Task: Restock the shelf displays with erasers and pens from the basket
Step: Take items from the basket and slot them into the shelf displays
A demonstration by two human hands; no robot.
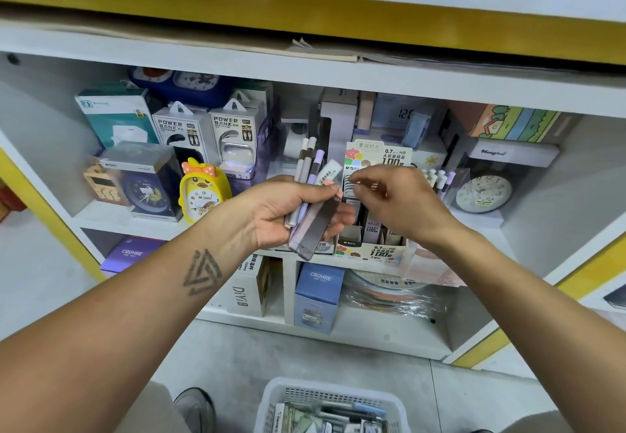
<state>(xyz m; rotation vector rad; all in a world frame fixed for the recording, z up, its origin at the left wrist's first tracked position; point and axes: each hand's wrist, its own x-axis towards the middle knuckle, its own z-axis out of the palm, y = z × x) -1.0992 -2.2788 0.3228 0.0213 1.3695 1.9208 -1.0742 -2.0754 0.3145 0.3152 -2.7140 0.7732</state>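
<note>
White shelf unit (338,73) ahead. Left hand (284,209) grips pastel pens (310,165), white eraser (328,172); right hand (399,202) pinches toward them, holding nothing visible. Sorting step; next, seat one in lead-refill display box (372,249). White basket (338,395) on floor.

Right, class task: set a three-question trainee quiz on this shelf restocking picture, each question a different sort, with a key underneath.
1. True or false: the left hand holds a bunch of pens together with a white eraser.
2. Where is the white basket? A) on the upper shelf B) on the floor below the hands C) hanging from the right hand
3. Fill in: the yellow duck-shaped thing to the left of the left hand is a ____.

Key: 1 true; 2 B; 3 clock
</note>
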